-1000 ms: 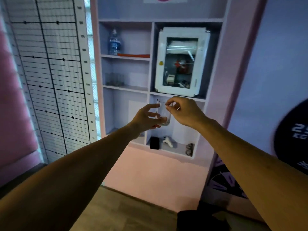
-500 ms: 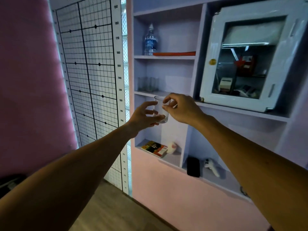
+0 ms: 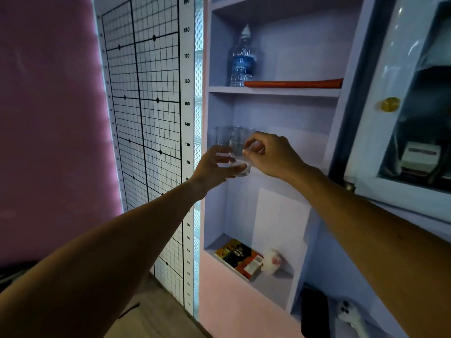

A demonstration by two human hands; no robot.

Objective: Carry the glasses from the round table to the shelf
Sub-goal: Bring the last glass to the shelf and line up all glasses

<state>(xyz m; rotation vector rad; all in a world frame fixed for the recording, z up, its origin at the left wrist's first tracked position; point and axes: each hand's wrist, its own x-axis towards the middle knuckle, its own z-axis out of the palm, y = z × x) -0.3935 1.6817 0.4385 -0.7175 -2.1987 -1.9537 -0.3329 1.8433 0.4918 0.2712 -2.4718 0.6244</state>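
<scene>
Fingertips (image 3: 246, 150) of the right hand (image 3: 271, 154) pinch the rim of a clear drinking glass (image 3: 240, 156), while the left hand (image 3: 213, 167) curls its fingers under and around the base, probably to steady the slippery glass from below. The glass is held upright at the front edge of the middle shelf (image 3: 280, 173), just in front of a row of glasses (image 3: 231, 135) already standing there. Above, a water bottle (image 3: 241, 62) stands beside an orange strip (image 3: 292, 83); a height chart (image 3: 146, 106) hangs left.
</scene>
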